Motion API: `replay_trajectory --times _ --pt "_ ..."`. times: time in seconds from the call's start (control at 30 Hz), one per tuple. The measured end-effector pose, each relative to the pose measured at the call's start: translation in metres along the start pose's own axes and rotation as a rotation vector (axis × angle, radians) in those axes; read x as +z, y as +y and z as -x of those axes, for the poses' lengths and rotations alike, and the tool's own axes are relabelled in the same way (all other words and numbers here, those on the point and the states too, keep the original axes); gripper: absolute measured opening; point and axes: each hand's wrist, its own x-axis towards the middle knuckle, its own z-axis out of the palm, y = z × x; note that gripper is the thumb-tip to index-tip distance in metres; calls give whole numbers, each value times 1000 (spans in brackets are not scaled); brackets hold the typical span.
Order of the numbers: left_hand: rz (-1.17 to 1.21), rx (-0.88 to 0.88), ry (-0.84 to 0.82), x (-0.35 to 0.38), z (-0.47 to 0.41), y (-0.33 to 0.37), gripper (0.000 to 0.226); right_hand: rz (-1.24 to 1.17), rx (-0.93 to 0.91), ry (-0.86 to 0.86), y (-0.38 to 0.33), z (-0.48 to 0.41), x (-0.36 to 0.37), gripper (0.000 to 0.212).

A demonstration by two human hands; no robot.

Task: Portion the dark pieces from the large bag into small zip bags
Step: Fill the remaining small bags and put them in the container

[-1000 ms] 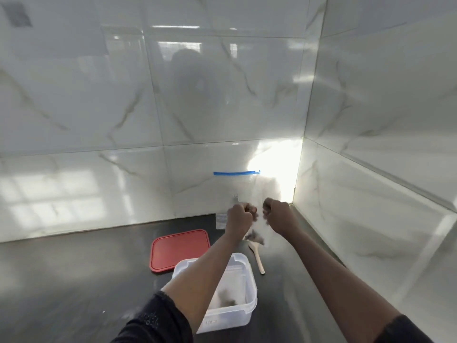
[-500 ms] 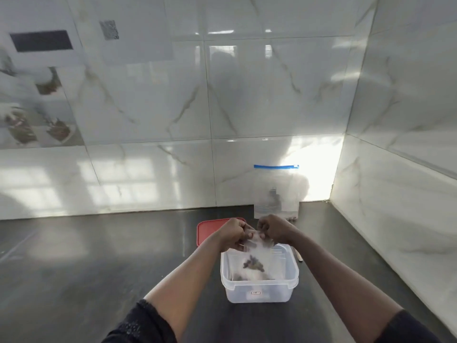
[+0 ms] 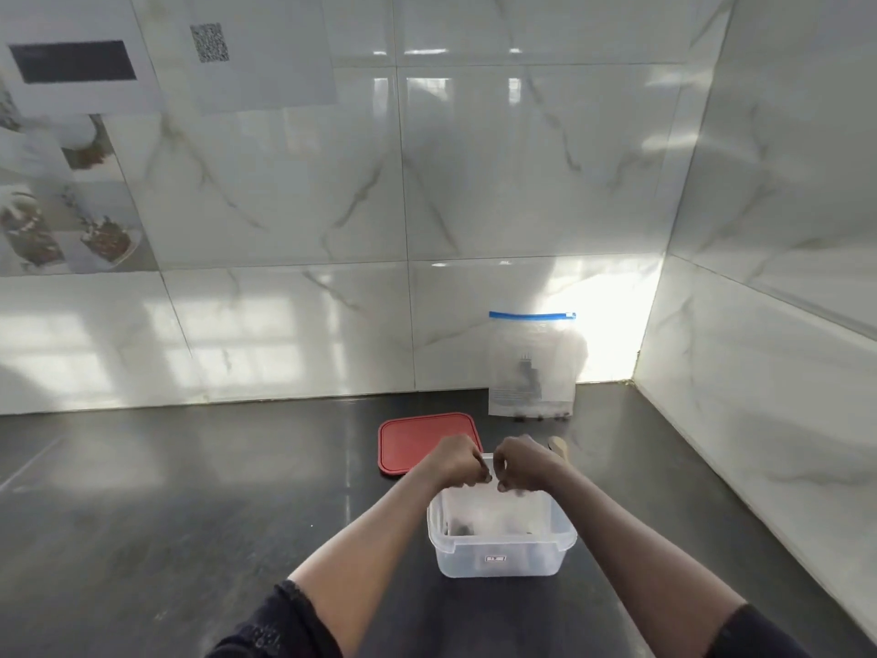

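White marble-veined tiles line the far wall [image 3: 294, 192] and the right-hand wall, meeting in a corner over a dark countertop [image 3: 190, 491]. Two paper sheets hang on the far wall at upper left. One carries a QR code [image 3: 209, 42], the other a solid dark bar [image 3: 72, 61]. Neither shows any lettering I can read, and below them are some blurred food pictures [image 3: 57, 216].

Leaning upright on the far wall near the corner is the large bag [image 3: 531, 363], with a blue zip strip along its top. It has a grey printed panel, too blurred to read, and a few dark pieces [image 3: 538, 415] lie along its bottom edge. A red lid [image 3: 417, 439] lies flat on the counter to the left of it. The tip of a wooden spoon [image 3: 557, 444] shows just beyond the right wrist.

Nearer, a clear plastic tub [image 3: 498, 558] stands open. A small label [image 3: 495, 558] on its near wall has dark print too tiny to make out. Something dark sits inside at the left, though I cannot tell whether it is loose or bagged.

Both forearms reach out over the tub, knuckles up and almost touching. The left hand [image 3: 458, 460] and the right hand [image 3: 522, 463] are curled tight, each pinching the top edge of a small zip bag [image 3: 489, 457] stretched between them above the tub's far rim.
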Motion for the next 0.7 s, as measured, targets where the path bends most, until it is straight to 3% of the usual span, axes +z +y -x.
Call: replay_trajectory --times 0.17,0.23,0.33,0.47,0.5,0.53,0.57,0.63,0.7 --pt "258 27 204 -34 -13 -6 11 -174 35 122 5 -20 -21 15" --pt "354 -43 286 -44 -22 -16 7 -281 70 218 7 -32 -22 15" --pt "411 -192 337 -56 -38 -39 19 -406 117 290 8 -56 -20 11" --pt "340 -397 365 -65 -56 -76 13 -507 211 132 2 -88 -19 6" --pt "323 -407 371 -64 -50 -78 13 -535 261 89 1 -89 -17 11" --pt "341 -424 367 -65 -57 -85 32 -562 297 53 0 -97 -14 20" --pt "343 -421 354 -66 -60 -89 10 -561 315 24 -1 -108 -9 26" --pt "366 -429 361 -66 -74 -102 28 -528 326 -22 -3 -126 -2 35" --pt "364 -448 365 -65 -78 -107 25 -434 297 -39 -5 -139 7 35"
